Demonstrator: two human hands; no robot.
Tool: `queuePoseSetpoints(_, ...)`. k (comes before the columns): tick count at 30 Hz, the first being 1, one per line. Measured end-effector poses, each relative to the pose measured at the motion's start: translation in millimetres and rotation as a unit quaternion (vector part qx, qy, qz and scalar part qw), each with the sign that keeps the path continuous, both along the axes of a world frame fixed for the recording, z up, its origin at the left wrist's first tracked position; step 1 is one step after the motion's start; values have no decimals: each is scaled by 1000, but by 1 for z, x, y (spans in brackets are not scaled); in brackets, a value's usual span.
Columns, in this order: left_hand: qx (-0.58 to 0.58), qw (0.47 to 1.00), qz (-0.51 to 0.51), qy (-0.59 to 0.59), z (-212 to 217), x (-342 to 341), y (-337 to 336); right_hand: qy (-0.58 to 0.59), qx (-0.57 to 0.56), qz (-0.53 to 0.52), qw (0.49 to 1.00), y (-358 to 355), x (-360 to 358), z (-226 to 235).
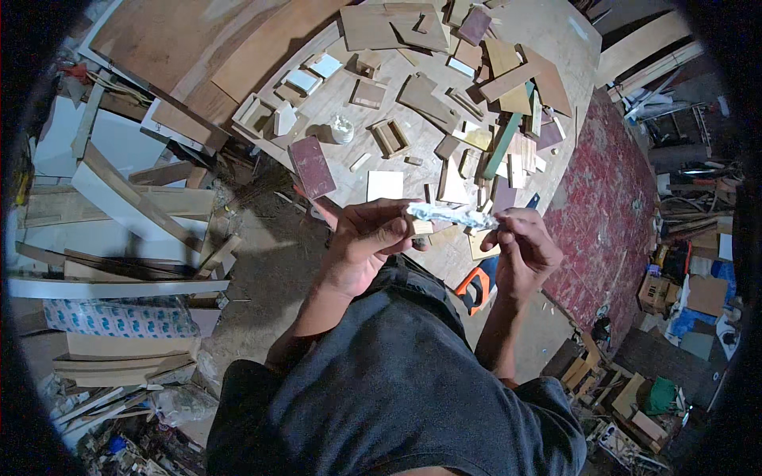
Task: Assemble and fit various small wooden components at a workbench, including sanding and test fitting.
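Note:
My left hand (367,239) is closed, its thumb and fingers pinching a small pale wood block (420,228). Against that block lies the left end of a narrow, crumpled white-and-bluish strip (452,215); its exact kind is too glary to make out. At the strip's other end, the fingers of my right hand (524,244) are closed on it. Both hands are raised in front of my body, over the near edge of the worktable (302,119). A square white board piece (385,186) lies on the table just beyond my left fingers.
Wood offcuts (508,79) crowd the table's right half. Small open wooden boxes (389,138), a clear tub (341,129) and a dark red board (312,167) lie to the left. An orange-handled saw (474,289) is by my right wrist. Stacked boards (119,202) fill the left side.

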State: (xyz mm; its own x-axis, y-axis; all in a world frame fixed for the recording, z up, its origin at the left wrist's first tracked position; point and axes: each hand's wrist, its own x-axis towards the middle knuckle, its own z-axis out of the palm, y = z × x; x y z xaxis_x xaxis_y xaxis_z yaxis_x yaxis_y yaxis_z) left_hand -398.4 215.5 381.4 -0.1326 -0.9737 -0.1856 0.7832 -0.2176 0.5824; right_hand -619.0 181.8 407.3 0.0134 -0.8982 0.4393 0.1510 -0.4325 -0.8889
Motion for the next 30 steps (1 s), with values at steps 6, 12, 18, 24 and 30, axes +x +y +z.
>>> queuePoseSetpoints(6,-4,998,-13,61,8,-13,12,12,2,22,1000,12,-20,3)
queuePoseSetpoints(12,-22,997,-29,66,13,-24,14,-77,-1,-4,997,13,-38,-1)
queuePoseSetpoints(18,-27,997,-31,63,13,-33,11,-16,-10,21,1000,10,-45,-1)
queuePoseSetpoints(24,-46,996,-61,56,4,-40,4,33,-31,-12,999,-2,-46,4)
queuePoseSetpoints(30,-57,996,-60,38,10,-43,-6,-85,9,-14,996,-9,-50,7)
